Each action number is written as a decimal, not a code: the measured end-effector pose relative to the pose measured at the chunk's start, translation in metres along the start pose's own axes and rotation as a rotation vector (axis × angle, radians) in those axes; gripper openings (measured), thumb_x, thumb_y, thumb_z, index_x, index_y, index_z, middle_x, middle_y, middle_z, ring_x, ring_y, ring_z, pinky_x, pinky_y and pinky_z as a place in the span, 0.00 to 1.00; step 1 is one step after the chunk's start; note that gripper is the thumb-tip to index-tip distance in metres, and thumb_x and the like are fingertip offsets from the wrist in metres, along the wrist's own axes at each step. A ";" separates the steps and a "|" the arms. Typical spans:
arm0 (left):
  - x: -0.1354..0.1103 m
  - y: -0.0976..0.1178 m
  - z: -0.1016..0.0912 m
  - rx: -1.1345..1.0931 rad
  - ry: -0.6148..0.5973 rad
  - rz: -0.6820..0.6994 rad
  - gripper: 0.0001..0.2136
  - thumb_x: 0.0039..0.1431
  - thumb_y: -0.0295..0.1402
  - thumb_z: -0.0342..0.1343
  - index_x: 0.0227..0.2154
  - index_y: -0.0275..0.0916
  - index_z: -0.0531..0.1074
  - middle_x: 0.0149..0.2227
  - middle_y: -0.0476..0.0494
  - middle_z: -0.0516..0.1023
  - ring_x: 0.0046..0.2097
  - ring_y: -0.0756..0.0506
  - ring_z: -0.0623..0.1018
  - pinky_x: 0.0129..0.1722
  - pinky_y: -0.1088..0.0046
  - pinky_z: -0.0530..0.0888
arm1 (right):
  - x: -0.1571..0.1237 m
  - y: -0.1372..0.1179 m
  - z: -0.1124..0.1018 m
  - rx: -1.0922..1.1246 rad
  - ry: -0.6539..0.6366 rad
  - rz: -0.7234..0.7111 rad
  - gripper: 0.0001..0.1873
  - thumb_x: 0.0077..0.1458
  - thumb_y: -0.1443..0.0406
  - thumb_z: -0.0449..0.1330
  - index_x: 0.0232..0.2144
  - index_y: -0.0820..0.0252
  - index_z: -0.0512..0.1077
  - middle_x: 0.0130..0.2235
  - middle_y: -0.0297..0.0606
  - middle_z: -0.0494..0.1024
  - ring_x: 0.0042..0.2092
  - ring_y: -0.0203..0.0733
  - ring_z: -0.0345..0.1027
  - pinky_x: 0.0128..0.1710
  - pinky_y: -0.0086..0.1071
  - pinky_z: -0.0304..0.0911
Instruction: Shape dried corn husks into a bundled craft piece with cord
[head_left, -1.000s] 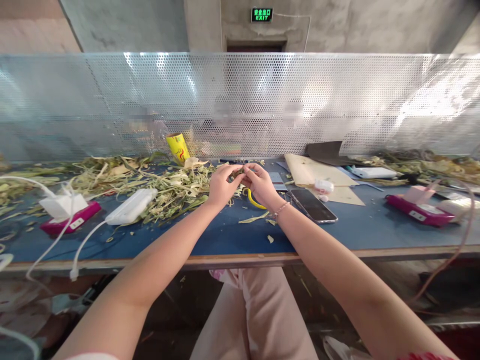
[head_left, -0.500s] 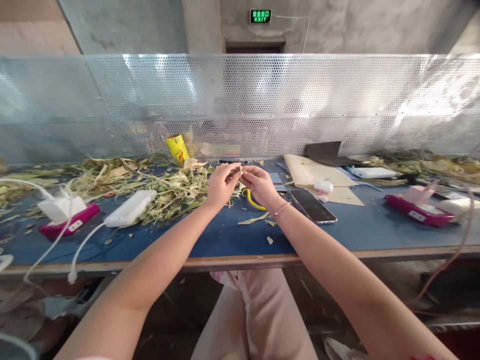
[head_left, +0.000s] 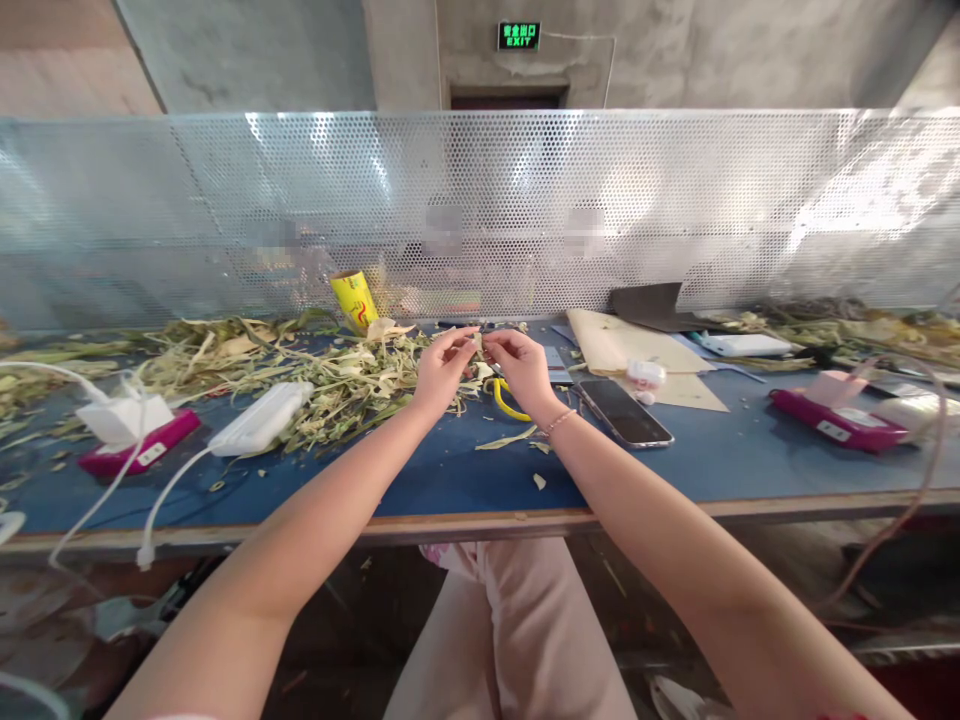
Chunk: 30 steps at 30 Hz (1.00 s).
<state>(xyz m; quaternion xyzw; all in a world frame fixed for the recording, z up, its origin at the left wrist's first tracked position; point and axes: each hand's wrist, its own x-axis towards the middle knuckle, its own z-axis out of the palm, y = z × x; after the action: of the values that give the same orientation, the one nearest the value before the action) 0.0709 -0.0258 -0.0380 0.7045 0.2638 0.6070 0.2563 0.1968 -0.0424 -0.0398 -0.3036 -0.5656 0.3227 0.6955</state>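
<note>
My left hand (head_left: pixel 439 368) and my right hand (head_left: pixel 520 366) meet above the blue table (head_left: pixel 450 475), fingers pinched together on a small pale piece of plant material (head_left: pixel 478 343) held between them. A heap of dry green and straw-coloured husks (head_left: pixel 330 375) lies just left of my hands. Yellow-handled scissors (head_left: pixel 504 398) rest on the table under my right hand. A thin bracelet shows on my right wrist.
A phone (head_left: pixel 625 411) lies right of my hands, beside brown card sheets (head_left: pixel 630 350). White chargers (head_left: pixel 262 415) with cables and pink devices (head_left: pixel 139 448) sit left; another pink device (head_left: pixel 836 425) right. A yellow tube (head_left: pixel 355 298) stands before the perforated metal screen (head_left: pixel 480 200).
My hands have stayed together at the same spot, with the fingers shifting slightly on the small piece. The view has tilted down a little.
</note>
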 end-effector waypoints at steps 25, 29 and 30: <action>0.004 -0.007 -0.010 -0.039 -0.234 0.005 0.15 0.47 0.42 0.58 0.36 0.41 0.76 0.31 0.46 0.75 0.28 0.53 0.73 0.25 0.75 0.74 | 0.006 -0.004 -0.015 0.265 -0.137 0.358 0.21 0.25 0.61 0.71 0.24 0.60 0.67 0.20 0.27 0.71 0.23 0.28 0.65 0.26 0.25 0.63; 0.004 -0.009 -0.010 0.008 -0.194 0.040 0.16 0.46 0.43 0.59 0.37 0.40 0.76 0.29 0.47 0.74 0.27 0.53 0.73 0.25 0.74 0.74 | 0.004 0.000 -0.009 0.238 -0.065 0.359 0.20 0.25 0.61 0.71 0.23 0.61 0.69 0.21 0.29 0.73 0.24 0.29 0.67 0.29 0.26 0.65; 0.004 -0.009 -0.010 0.009 -0.176 0.038 0.16 0.46 0.43 0.59 0.37 0.40 0.76 0.29 0.47 0.73 0.26 0.53 0.72 0.25 0.74 0.74 | 0.003 0.001 -0.008 0.237 -0.046 0.360 0.19 0.26 0.61 0.71 0.23 0.61 0.69 0.22 0.30 0.74 0.25 0.29 0.67 0.30 0.26 0.65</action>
<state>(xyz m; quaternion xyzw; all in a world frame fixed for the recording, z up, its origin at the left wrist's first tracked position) 0.0610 -0.0161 -0.0404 0.7612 0.2296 0.5462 0.2637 0.2046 -0.0399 -0.0398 -0.3087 -0.4760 0.5127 0.6445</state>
